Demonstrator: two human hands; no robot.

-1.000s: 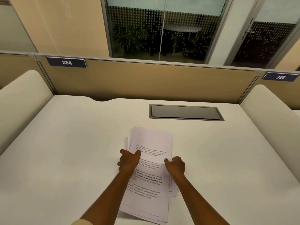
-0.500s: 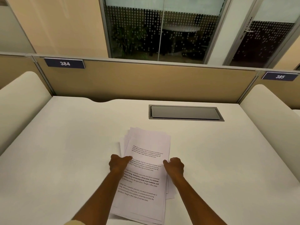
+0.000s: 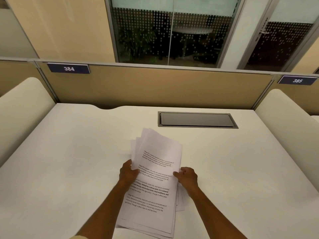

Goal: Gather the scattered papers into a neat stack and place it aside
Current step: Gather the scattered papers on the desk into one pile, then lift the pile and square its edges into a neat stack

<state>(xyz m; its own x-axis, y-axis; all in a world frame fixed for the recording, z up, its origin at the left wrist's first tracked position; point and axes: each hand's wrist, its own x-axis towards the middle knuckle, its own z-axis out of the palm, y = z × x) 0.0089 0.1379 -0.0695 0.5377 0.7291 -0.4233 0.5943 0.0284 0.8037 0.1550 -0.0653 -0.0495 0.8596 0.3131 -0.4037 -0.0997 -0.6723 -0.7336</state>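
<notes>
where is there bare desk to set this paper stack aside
Bare white desk left of the left hand, and right of the right hand below the grey cable hatch. The printed white papers crowd the middle.

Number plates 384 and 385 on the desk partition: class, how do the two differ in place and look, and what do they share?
Plate 384 sits at the left of the partition, above this desk; plate 385 sits at the far right, above the next desk. 384 lies higher in the picture, 385 lower. 384 shows whole; 385 is cut by the picture's right edge. Both are dark blue rectangles with white digits, fixed near the partition's top.
</notes>
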